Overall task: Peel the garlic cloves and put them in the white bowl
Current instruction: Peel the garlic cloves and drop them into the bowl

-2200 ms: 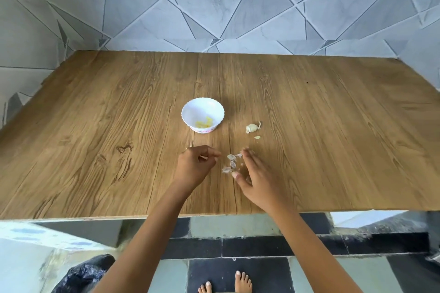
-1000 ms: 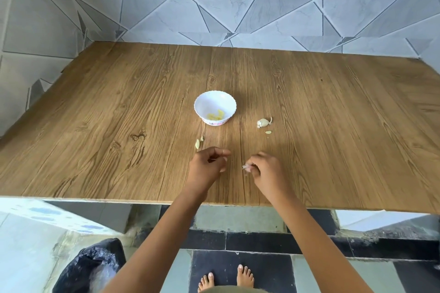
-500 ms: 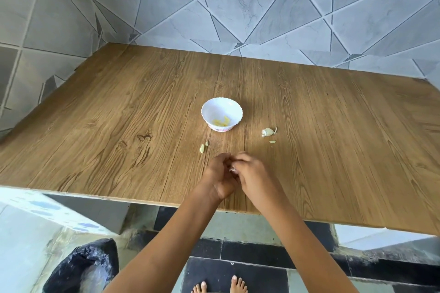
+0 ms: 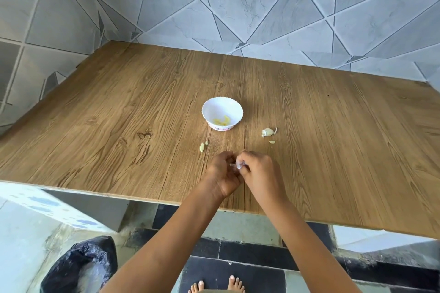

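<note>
One wooden table [image 4: 119,114] carries every work item, grouped at its near middle where both arms reach without stretching. Below its near left edge sits a black bag [image 4: 78,266], probably placed there to take waste.

Both hands meet just above the near edge. The left hand [image 4: 222,171] and the right hand [image 4: 260,171] are curled, fingertips together, pinching a small white papery piece [image 4: 238,165] between them. This two-handed pinch suits stripping skin. Whether the piece is a clove or loose skin cannot be told.

The white bowl [image 4: 209,104] stands just beyond the hands, slightly left, close enough for a short drop. Yellow peeled cloves [image 4: 222,121] lie in its bottom.

Right of the bowl lies an unpeeled clove [image 4: 267,132], apparently the next stock, with a small scrap [image 4: 272,142] just near of it. A pale peeled clove [image 4: 202,147] rests on the table near-left of the bowl, not yet transferred.
</note>
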